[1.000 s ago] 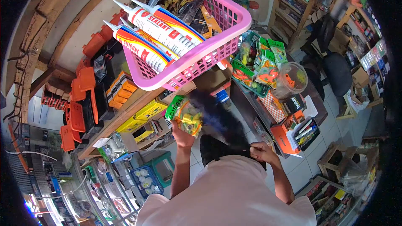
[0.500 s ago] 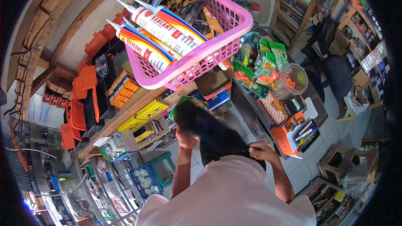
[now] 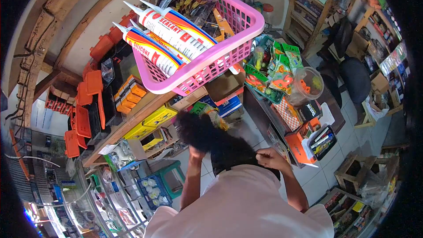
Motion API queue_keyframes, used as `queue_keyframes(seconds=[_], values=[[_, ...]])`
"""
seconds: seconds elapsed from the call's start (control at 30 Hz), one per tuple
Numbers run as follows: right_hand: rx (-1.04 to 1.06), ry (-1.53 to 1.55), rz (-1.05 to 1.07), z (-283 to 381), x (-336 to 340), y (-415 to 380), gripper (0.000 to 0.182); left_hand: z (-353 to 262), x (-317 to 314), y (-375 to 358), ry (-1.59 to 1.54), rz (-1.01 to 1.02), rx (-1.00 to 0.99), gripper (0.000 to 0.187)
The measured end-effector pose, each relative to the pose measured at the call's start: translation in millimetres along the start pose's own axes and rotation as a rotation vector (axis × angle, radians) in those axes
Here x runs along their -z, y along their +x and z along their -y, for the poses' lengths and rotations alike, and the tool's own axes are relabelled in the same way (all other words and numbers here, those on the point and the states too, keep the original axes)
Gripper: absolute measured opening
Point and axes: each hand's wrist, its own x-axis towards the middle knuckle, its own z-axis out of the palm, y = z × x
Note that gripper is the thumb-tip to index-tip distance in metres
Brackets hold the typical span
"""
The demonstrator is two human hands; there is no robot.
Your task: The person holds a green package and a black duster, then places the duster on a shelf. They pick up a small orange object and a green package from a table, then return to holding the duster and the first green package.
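A black fluffy bundle (image 3: pixel 196 128) stands out in front of my body, its outline ragged and soft. My left hand (image 3: pixel 197 152) is right beneath it, closed against its underside, with most of the fingers hidden. Dark material (image 3: pixel 233 150) runs from the bundle down towards my waist. At its right edge is my right hand (image 3: pixel 271 158), the fingers curled in; what they grip is hidden. Just beyond the bundle, a green and yellow packet (image 3: pixel 211 113) shows in part.
A pink basket (image 3: pixel 198 75) with silicone sealant tubes (image 3: pixel 176 33) sits on the wooden shelf ahead. To the right, a table bears colourful packets (image 3: pixel 282 68), a clear tub (image 3: pixel 307 86) and a pen tray (image 3: pixel 324 143). Orange bins (image 3: pixel 81 121) line the left.
The black bundle has shifted slightly left and down, and more of the green and yellow packet shows behind it. My left hand is a little lower; my right hand has moved slightly left.
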Motion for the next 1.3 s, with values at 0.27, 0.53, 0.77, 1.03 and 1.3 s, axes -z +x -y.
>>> queue_keyframes(seconds=[0.27,0.53,0.77,1.03,1.3], values=[[-0.079,0.019,-0.02,6.9,-6.1,-0.4,0.036,4.9,12.5,2.0,0.117,0.027,-0.032,0.062],[-0.023,0.007,-0.06,17.4,0.7,-14.1,0.037,7.2,32.8,13.1,-0.105,0.273,0.011,0.053],[-0.105,0.013,-0.081,36.2,-0.2,-15.5,0.039,-1.5,2.0,2.2,0.389,-0.173,0.05,0.05],[-0.029,-0.054,-0.081,33.1,-6.1,2.3,0.035,9.2,58.5,17.5,-0.339,0.298,0.185,0.044],[-0.036,-0.038,-0.055,30.4,-7.2,18.9,0.028,-12.6,7.8,-0.3,0.006,-0.259,-0.104,0.072]])
